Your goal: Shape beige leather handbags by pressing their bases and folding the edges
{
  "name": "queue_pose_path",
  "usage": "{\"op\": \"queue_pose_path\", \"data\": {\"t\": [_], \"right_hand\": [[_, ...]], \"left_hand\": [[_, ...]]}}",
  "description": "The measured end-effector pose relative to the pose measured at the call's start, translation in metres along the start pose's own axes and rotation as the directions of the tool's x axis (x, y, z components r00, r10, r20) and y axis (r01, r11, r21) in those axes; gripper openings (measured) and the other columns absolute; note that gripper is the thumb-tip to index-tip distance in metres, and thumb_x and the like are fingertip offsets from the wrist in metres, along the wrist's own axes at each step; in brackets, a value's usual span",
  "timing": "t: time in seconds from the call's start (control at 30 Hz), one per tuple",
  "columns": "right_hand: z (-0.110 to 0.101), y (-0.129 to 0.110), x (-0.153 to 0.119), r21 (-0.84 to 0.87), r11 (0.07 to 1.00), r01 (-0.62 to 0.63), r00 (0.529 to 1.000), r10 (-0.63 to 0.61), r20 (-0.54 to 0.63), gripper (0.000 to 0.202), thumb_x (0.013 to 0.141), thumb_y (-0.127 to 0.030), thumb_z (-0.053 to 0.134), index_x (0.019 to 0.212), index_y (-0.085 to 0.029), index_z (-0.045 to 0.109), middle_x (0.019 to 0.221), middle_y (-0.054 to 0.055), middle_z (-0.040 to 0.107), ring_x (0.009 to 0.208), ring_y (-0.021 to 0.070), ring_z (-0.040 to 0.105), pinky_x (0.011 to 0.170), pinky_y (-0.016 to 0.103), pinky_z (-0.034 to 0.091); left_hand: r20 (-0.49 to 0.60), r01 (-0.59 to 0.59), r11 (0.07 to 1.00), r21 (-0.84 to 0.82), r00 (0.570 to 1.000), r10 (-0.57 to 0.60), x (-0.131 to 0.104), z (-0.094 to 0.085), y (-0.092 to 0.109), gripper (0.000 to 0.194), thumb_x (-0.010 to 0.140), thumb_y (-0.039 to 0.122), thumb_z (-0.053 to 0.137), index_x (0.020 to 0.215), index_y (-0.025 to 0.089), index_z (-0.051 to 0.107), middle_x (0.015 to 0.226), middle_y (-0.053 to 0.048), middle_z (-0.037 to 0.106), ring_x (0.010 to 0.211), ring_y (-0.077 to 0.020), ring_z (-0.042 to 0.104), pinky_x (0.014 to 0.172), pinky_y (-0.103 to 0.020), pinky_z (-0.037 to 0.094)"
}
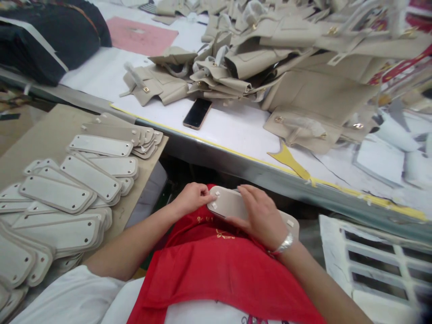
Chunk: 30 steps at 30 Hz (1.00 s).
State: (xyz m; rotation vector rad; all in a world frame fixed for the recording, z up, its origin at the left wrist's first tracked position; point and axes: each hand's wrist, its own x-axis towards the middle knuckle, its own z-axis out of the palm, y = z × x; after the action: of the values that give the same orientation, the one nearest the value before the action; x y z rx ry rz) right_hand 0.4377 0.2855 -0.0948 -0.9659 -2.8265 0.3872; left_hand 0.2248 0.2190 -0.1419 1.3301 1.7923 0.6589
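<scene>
Over my lap is a beige leather-like bag panel (pixel 229 204), oblong with rounded corners and small white square pieces near its ends. My left hand (pixel 192 199) is closed, with thumb and fingers pinching at the panel's left end, next to a white square. Across the panel's middle lies my right hand (pixel 262 215), gripping it with the thumb at the near edge and the fingers over the far edge. Part of the panel is hidden under that hand. A red apron (pixel 216 270) is beneath both hands.
Similar panels (pixel 56 192) lie in overlapping piles on a board (pixel 135 189) at left. On the white worktable (pixel 236 123) are a phone (pixel 197 113), a heap of beige bag pieces (pixel 297 85) and a yellow strip (pixel 290 161). A white slatted stool-like object (pixel 374 261) stands at right.
</scene>
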Motion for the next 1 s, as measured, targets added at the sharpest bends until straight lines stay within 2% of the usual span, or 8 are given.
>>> {"op": "queue_pose_path", "data": {"t": [0.1,0.2,0.4,0.7,0.83,1.0], "right_hand": [[0.030,-0.023,0.027,0.040,0.999,0.018,0.998,-0.020,0.066,0.079,0.065,-0.058,0.064,0.124,-0.010,0.044,0.122,0.018,0.049,0.109,0.0301,0.045,0.092,0.040,0.035],[0.044,-0.029,0.037,0.043,0.998,-0.039,0.995,0.035,0.093,0.067,0.065,-0.052,0.064,0.116,-0.011,0.049,0.111,0.016,0.055,0.098,0.0284,0.049,0.087,0.038,0.036],[0.045,-0.031,0.037,0.046,0.996,-0.077,0.996,0.075,0.057,0.058,0.064,-0.048,0.059,0.111,-0.013,0.052,0.106,0.013,0.055,0.093,0.0260,0.048,0.085,0.035,0.035],[0.049,-0.033,0.035,0.039,0.997,-0.063,0.997,0.062,0.040,0.062,0.065,-0.052,0.061,0.112,-0.013,0.051,0.109,0.012,0.055,0.095,0.0260,0.048,0.084,0.035,0.035],[0.049,-0.034,0.035,0.021,0.998,-0.058,0.997,0.057,0.051,0.064,0.063,-0.053,0.064,0.112,-0.014,0.051,0.109,0.011,0.055,0.094,0.0261,0.049,0.084,0.036,0.037],[0.049,-0.035,0.034,0.028,0.998,-0.052,0.996,0.050,0.073,0.069,0.062,-0.053,0.066,0.116,-0.013,0.049,0.112,0.013,0.055,0.099,0.0273,0.050,0.087,0.038,0.038]], "left_hand": [[-0.005,0.008,0.999,-0.035,1.000,-0.008,0.000,0.000,0.000,0.035,0.072,0.046,0.059,0.058,0.014,0.058,0.054,0.001,0.056,0.051,-0.0100,0.046,0.049,-0.022,0.030],[-0.006,0.020,0.999,-0.046,1.000,-0.020,-0.001,-0.002,0.001,0.033,0.071,0.043,0.060,0.057,0.014,0.058,0.054,0.001,0.056,0.051,-0.0098,0.046,0.049,-0.021,0.031],[0.010,0.006,0.997,-0.074,1.000,-0.005,0.001,-0.003,-0.003,0.034,0.071,0.044,0.060,0.056,0.014,0.057,0.055,0.001,0.056,0.051,-0.0093,0.046,0.049,-0.021,0.031],[0.086,-0.055,0.998,-0.040,0.995,0.058,0.006,-0.009,-0.006,0.033,0.071,0.043,0.061,0.056,0.014,0.056,0.054,0.003,0.056,0.051,-0.0090,0.046,0.049,-0.021,0.030],[0.087,-0.101,0.995,0.008,0.991,0.100,0.005,-0.009,-0.008,0.032,0.072,0.040,0.060,0.055,0.014,0.052,0.052,0.004,0.051,0.050,-0.0082,0.043,0.048,-0.022,0.027],[0.046,-0.130,0.986,-0.107,0.990,0.135,0.003,-0.002,-0.015,0.029,0.071,0.038,0.060,0.060,0.016,0.045,0.056,0.005,0.046,0.053,-0.0081,0.039,0.049,-0.020,0.027]]}}
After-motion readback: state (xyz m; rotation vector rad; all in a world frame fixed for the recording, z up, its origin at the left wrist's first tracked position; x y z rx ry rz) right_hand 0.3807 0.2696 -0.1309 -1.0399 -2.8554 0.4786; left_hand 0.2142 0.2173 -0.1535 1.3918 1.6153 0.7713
